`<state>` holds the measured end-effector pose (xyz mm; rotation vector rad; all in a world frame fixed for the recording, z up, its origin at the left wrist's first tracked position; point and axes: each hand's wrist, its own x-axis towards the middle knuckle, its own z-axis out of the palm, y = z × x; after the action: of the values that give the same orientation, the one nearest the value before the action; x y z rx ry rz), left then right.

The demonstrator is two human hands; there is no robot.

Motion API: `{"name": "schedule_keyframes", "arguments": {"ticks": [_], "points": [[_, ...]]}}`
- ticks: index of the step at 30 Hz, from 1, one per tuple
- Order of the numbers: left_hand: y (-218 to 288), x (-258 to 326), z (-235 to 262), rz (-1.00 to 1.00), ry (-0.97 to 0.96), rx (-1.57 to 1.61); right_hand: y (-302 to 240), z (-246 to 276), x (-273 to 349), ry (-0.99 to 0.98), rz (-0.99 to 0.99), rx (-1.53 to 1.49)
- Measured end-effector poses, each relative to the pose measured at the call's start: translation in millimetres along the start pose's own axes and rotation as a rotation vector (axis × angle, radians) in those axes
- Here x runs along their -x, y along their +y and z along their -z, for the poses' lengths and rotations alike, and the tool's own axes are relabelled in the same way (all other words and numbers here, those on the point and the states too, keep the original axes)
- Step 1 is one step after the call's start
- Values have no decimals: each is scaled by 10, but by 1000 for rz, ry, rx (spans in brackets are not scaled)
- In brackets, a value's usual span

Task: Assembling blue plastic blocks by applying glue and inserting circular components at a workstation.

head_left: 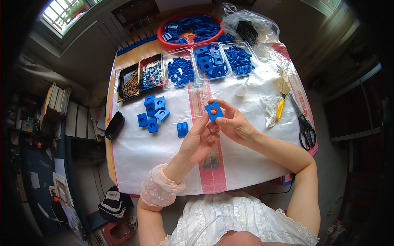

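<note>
The left hand (195, 141) and right hand (236, 123) hold a blue block (213, 117) with a hole above the table's (143, 164) middle. Six loose blocks (153, 113) lie toward the left edge, where a black case (115, 125) rests. Black scissors (304, 122) lie by the right edge. Five trays (120, 87) of small parts line up before a red basin (166, 45) at the far edge.

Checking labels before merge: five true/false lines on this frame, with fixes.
1. The left grip and right grip both touch one blue holed block. True.
2. The scissors lie left of both grips. False: the black scissors lie to the right.
3. A round red basin holds blue parts. True.
4. The trays are empty. False: three clear trays hold blue parts.
5. The left grip holds the yellow-handled tool. False: the yellow-handled tool lies right of both grips.
</note>
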<state>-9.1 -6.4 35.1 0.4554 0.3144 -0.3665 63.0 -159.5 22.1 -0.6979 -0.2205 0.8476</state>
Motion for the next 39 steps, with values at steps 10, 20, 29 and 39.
{"name": "schedule_keyframes", "arguments": {"ticks": [10,20,29,39], "points": [[-17,-37,73,22,-62,49,-68,-15,-20,33,78,169],[-96,-57,136,96,-47,97,-910,-365,-11,-112,327,1569],[-270,-33,37,5,-166,-23,-1047,-840,93,-301,428,1960],[-271,-20,41,-22,-252,-23,-976,-851,93,-349,409,1977]]}}
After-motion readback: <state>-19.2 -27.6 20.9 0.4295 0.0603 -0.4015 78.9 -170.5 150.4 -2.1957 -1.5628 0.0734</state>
